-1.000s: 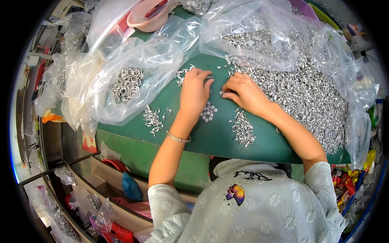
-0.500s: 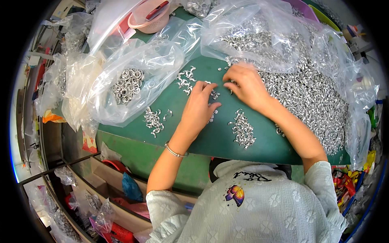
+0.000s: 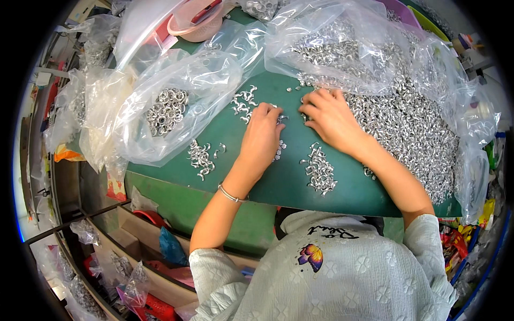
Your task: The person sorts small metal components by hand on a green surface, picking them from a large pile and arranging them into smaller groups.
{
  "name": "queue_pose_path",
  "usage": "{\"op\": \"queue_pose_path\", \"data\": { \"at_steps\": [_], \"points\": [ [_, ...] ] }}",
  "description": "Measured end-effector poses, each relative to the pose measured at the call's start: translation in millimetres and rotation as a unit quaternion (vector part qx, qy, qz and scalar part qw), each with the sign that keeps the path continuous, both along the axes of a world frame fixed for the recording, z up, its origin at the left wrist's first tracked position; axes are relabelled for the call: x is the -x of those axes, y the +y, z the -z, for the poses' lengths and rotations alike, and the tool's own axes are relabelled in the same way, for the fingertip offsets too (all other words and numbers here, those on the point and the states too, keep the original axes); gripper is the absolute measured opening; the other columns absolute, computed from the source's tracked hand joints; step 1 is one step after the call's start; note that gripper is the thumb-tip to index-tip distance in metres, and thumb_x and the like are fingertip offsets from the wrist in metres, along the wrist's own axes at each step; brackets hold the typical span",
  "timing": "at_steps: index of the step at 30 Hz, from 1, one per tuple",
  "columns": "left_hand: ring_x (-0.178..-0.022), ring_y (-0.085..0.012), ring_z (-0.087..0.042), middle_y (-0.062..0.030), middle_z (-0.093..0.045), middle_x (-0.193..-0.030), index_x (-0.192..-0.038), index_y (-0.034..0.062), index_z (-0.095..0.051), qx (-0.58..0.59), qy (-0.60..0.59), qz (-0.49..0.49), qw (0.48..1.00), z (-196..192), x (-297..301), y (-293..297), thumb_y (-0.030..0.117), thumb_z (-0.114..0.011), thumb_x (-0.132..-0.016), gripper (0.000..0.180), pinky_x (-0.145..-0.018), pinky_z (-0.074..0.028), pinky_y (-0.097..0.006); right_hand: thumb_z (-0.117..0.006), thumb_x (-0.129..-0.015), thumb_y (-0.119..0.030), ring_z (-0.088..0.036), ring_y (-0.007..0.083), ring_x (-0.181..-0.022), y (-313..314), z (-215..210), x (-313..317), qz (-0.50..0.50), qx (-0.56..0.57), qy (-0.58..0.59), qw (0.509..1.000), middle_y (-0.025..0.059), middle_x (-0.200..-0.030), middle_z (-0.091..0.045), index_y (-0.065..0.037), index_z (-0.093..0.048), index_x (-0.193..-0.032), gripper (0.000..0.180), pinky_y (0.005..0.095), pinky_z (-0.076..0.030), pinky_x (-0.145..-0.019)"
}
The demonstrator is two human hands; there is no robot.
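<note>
Over the green tabletop (image 3: 246,184), my left hand (image 3: 261,134) has its thumb and fingers bent together around small curved silver metal pieces (image 3: 282,119), a few of which poke out at the fingertips. Below its thumb lie small flower-shaped silver bits (image 3: 279,150). My right hand (image 3: 333,119) is palm down at the left edge of a large heap of silver pieces (image 3: 412,134). Its fingers curl inward; a bit of metal shows by the thumb, but the fingertips hide what they hold. Small piles lie around: one nearer me (image 3: 320,170), one at the left (image 3: 201,159), one beyond my left hand (image 3: 244,101).
A clear plastic bag (image 3: 214,85) with silver rings (image 3: 167,109) lies open on the left. Another clear bag (image 3: 342,27) covers the far part of the heap. A pink basket (image 3: 198,29) stands at the back. Shelves with bags (image 3: 139,241) are below left.
My right hand has moved slightly right and nearer me, its fingers more curled. My left thumb and fingers have drawn closer together around the small pieces.
</note>
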State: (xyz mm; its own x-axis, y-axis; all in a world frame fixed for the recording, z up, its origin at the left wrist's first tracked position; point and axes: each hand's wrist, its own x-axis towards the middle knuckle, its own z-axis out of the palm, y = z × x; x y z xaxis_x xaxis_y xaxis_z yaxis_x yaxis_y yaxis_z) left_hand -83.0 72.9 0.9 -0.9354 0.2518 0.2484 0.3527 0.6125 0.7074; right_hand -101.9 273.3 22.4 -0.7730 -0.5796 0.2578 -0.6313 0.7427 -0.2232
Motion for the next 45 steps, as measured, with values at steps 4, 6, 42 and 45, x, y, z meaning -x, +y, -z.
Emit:
{"op": "queue_pose_path", "data": {
  "at_steps": [4, 6, 42, 45],
  "points": [
    [-0.088, -0.0322, -0.06, -0.0141, -0.059, -0.097, -0.099, -0.0017, -0.065, 0.017, -0.002, 0.028, 0.999, -0.5, -0.7, -1.1, -0.004, -0.067, -0.078, 0.021, -0.079, -0.048, -0.038, -0.071, -0.076, -0.017, -0.054, 0.0231, -0.097, -4.7, 5.9, 3.2, -0.024, 0.013, -0.033, 0.999, 0.0048, -0.089, -0.059, -0.008, -0.066, -0.085, 0.013, 0.0381, -0.038, -0.088],
    [-0.089, -0.0325, -0.06, -0.0142, -0.059, -0.098, -0.099, -0.0015, -0.065, 0.015, -0.02, 0.037, 0.999, -0.4, -1.1, 0.0, -0.004, -0.068, -0.077, 0.022, -0.08, -0.048, -0.038, -0.07, -0.077, -0.016, -0.054, 0.0232, -0.097, -10.2, 4.0, 5.6, -0.05, 0.024, -0.069, 0.996, 0.0041, -0.087, -0.06, -0.008, -0.066, -0.083, 0.011, 0.0379, -0.038, -0.087],
    [-0.102, -0.0321, -0.052, -0.012, -0.055, -0.107, -0.1, 0.0019, -0.057, 0.269, 0.046, -0.182, 0.945, -19.0, -62.6, -78.3, 0.0, -0.061, -0.082, 0.019, -0.085, -0.04, -0.042, -0.071, -0.077, -0.015, -0.056, 0.0285, -0.098, -0.8, 4.0, 17.4, 0.057, 0.054, 0.011, 0.997, 0.0099, -0.093, -0.063, -0.003, -0.066, -0.093, 0.02, 0.0406, -0.043, -0.084],
    [-0.102, -0.0324, -0.053, -0.012, -0.056, -0.108, -0.102, 0.003, -0.058, 0.209, 0.08, -0.153, 0.963, -29.8, -55.6, -57.7, -0.002, -0.062, -0.081, 0.022, -0.086, -0.041, -0.041, -0.071, -0.077, -0.015, -0.056, 0.0272, -0.099, -6.0, 12.5, 18.2, 0.019, -0.008, -0.004, 1.0, 0.0098, -0.094, -0.062, -0.004, -0.065, -0.09, 0.018, 0.0404, -0.043, -0.084]
  ]
}}
